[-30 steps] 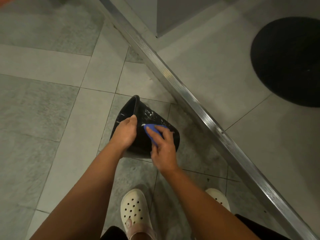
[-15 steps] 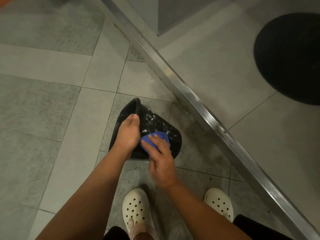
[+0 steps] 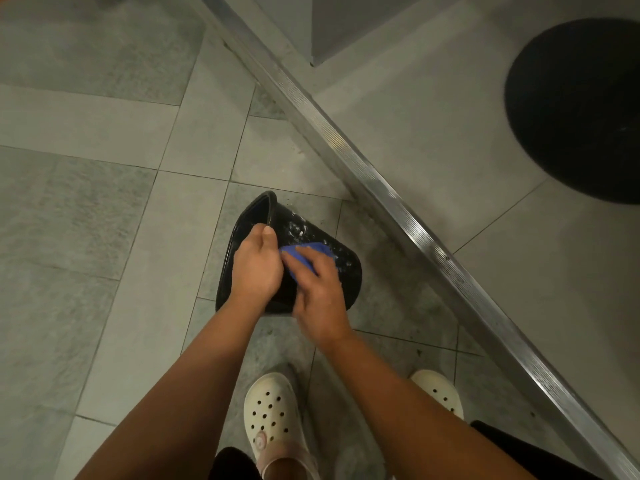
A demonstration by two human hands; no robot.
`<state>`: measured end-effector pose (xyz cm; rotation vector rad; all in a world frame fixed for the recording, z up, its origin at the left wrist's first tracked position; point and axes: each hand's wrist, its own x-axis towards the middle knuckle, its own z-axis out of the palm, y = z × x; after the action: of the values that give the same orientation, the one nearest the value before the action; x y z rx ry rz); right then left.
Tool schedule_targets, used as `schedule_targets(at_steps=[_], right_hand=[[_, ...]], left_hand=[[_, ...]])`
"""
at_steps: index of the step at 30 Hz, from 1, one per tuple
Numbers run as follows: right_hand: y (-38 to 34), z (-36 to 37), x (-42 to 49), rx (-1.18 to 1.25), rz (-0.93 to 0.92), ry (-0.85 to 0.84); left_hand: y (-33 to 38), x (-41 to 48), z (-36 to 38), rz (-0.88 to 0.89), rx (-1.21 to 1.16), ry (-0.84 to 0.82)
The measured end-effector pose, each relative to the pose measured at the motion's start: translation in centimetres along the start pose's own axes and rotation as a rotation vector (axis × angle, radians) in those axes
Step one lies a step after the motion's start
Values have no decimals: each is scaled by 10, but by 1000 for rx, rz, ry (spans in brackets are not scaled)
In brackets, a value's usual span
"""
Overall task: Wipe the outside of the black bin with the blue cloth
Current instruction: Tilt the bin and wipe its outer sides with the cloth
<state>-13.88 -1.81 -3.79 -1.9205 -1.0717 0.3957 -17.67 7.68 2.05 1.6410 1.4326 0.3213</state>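
The glossy black plastic bin [image 3: 346,275], mid-frame, lies tipped on the grey tiled floor [image 3: 104,216]. The left hand [image 3: 256,268] is clamped on its rim; the right hand [image 3: 318,299] presses the crumpled blue cloth [image 3: 320,249] to the speckled wall. The cloth may smear wet residue, or hard pressure could roll the bin.

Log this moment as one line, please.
wiping | left hand grips rim of black bin, tilted | right hand presses blue cloth on outer wall | white flecks remain
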Motion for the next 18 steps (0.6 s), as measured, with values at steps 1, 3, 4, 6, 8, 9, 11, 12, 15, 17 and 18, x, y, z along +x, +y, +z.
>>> schedule_targets(at_steps=[1,3,4,6,8,9,11,12,15,17,18], right_hand=[[6,-1,8,-19,17,-4],[18,-3,17,-36,114,39],[22,-5,15,-39,166,61],[20,-7,1,-54,216,82],[7,-5,-16,-58,162,78],[0,-4,-21,-54,111,57],[-7,-1,-16,-66,18,-8],[-5,0,-9,-82,7,-23],[10,-2,9,-95,148,19],[8,-3,4,-100,191,37],[3,-3,-2,-111,156,31]], left_hand=[[-1,0,0,-8,-5,9],[2,0,1,-20,-1,18],[2,-1,2,-19,8,18],[4,-1,3,-6,18,16],[3,0,3,2,17,20],[1,1,2,9,21,19],[-2,3,0,16,31,17],[-4,2,-1,13,28,23],[-4,2,-2,-5,28,43],[-3,3,-2,-9,29,31],[-3,3,-1,-8,24,31]])
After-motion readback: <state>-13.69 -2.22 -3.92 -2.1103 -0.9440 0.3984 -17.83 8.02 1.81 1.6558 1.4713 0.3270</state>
